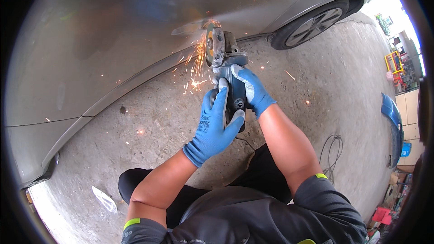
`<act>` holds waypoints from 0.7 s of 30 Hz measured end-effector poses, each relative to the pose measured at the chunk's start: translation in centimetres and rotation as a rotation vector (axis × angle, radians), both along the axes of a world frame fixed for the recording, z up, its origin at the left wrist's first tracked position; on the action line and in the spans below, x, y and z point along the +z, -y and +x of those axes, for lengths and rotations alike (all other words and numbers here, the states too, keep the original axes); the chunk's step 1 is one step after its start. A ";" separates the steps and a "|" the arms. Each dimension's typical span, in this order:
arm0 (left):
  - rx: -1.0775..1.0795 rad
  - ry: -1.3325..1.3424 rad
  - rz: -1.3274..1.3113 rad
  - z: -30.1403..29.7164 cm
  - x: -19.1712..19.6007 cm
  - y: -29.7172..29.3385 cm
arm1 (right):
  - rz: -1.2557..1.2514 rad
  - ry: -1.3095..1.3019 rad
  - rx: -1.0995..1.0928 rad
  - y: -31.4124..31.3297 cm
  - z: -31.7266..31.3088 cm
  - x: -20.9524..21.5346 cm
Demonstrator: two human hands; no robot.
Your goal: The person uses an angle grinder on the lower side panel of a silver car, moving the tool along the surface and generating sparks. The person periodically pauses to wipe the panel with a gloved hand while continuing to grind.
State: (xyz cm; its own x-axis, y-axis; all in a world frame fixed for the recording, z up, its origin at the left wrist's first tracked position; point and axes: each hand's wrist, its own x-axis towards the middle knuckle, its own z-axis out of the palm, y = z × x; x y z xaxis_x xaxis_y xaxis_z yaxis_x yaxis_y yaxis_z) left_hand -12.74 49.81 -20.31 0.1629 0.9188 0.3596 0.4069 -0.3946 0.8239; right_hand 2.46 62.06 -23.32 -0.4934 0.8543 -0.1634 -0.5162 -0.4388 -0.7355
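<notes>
Both my hands wear blue gloves and hold a grey angle grinder [228, 70]. My left hand [214, 124] wraps the rear of its body. My right hand [252, 89] grips the front part just behind the head. The grinder's disc [211, 44] touches the lower side panel of a silver car [113, 40], and orange sparks [196, 65] spray down and left from the contact spot. A bare ground patch shows on the panel beside the disc.
The car's wheel [314, 26] is at the upper right. A concrete floor [149, 131] lies under me, with a coiled cable [332, 151] at the right and a clear plastic scrap [104, 199] at the lower left. A blue car part [392, 115] and clutter sit at far right.
</notes>
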 end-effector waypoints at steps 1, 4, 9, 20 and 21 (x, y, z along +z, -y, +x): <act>-0.001 0.004 0.001 -0.1 -0.1 0.0 | -0.002 -0.006 0.019 0.2 0.1 0.3; -0.002 0.010 0.003 0.1 -0.1 0.0 | -0.031 0.000 0.023 0.0 0.2 0.0; 0.032 -0.026 0.025 0.1 -0.2 0.5 | 0.004 0.053 0.001 0.2 -0.4 0.1; 0.001 -0.003 -0.012 -0.2 0.1 0.3 | -0.024 -0.068 0.042 0.1 0.0 -0.1; 0.011 -0.010 -0.006 -0.1 0.1 0.4 | -0.011 -0.013 0.012 0.1 0.0 -0.2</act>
